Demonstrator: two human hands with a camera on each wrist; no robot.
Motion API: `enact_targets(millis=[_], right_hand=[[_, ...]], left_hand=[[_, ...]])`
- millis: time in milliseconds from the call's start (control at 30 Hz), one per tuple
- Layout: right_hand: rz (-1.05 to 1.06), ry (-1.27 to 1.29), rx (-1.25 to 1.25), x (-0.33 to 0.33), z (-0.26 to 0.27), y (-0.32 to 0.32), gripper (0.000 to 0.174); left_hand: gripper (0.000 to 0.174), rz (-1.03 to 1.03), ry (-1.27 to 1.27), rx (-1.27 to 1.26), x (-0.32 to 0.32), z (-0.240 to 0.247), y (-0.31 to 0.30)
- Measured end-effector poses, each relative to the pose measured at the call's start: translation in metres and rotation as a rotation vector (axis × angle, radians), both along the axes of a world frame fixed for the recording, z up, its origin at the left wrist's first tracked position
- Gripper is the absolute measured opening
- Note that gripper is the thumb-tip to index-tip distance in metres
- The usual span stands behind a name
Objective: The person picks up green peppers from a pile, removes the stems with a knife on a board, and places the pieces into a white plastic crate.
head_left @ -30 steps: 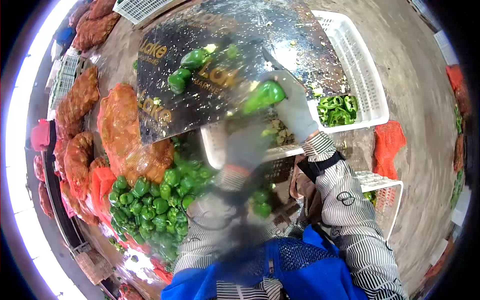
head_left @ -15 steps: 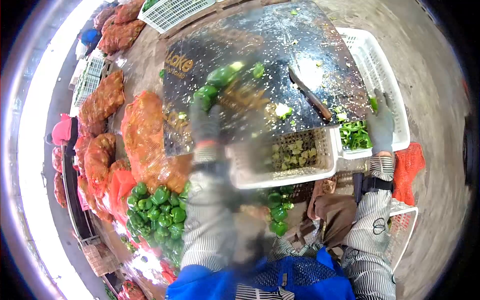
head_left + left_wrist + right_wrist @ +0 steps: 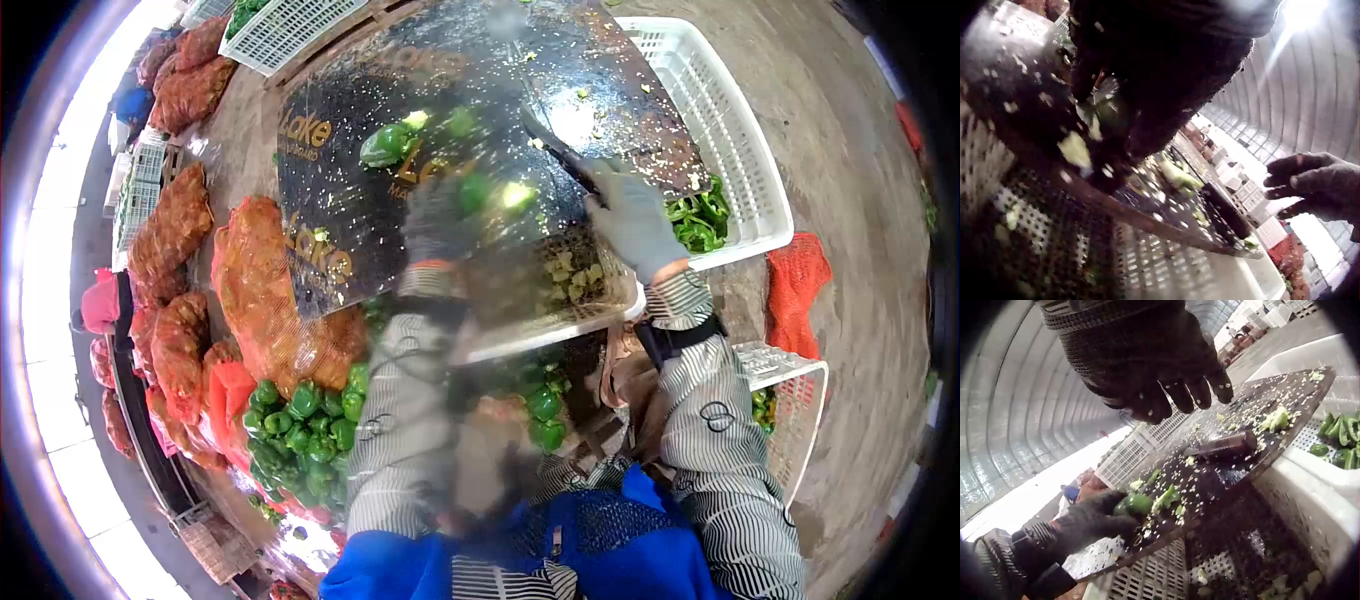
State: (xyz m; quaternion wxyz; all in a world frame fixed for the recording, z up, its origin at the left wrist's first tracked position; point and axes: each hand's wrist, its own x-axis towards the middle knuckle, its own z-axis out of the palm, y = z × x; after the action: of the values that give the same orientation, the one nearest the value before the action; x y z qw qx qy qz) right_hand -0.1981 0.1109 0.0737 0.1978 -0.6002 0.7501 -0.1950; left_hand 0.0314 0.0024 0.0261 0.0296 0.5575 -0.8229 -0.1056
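Observation:
In the head view my gloved left hand [image 3: 438, 225] grips a green bell pepper [image 3: 476, 192] low over the black board [image 3: 360, 225]; the right wrist view shows its fingers round that pepper [image 3: 1135, 505]. A pale pepper core [image 3: 517, 194] lies just beside it. My gloved right hand [image 3: 637, 222] is over the handle of a knife [image 3: 548, 140] on the board. In the right wrist view my right fingers [image 3: 1175, 394] hang above the knife handle [image 3: 1235, 444], apart from it. Another green pepper [image 3: 388, 146] lies farther back on the board.
Seeds and scraps dot the board. A white crate [image 3: 755, 165] at the right holds cut green pepper strips [image 3: 700, 215]. Below the board's front edge, another crate [image 3: 540, 335] contains pale cores. A heap of whole peppers [image 3: 305, 430] and full mesh sacks [image 3: 285, 300] stand at the left.
My left hand took a pepper from the board's left and brought it toward the middle. My right hand came from the right-hand crate, where it had a green piece, to above the knife.

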Motion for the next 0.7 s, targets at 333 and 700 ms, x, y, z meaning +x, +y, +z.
enact_targets(millis=[333, 700], right_hand=[[0.326, 0.115, 0.293, 0.044, -0.049, -0.003, 0.043], [0.263, -0.864, -0.195, 0.074, 0.012, 0.008, 0.032]], left_hand=[[0.063, -0.145, 0.290, 0.208, -0.002, 0.032, 0.098], [0.056, 0.270, 1.927, 1.066, 0.042, 0.036, 0.105]])
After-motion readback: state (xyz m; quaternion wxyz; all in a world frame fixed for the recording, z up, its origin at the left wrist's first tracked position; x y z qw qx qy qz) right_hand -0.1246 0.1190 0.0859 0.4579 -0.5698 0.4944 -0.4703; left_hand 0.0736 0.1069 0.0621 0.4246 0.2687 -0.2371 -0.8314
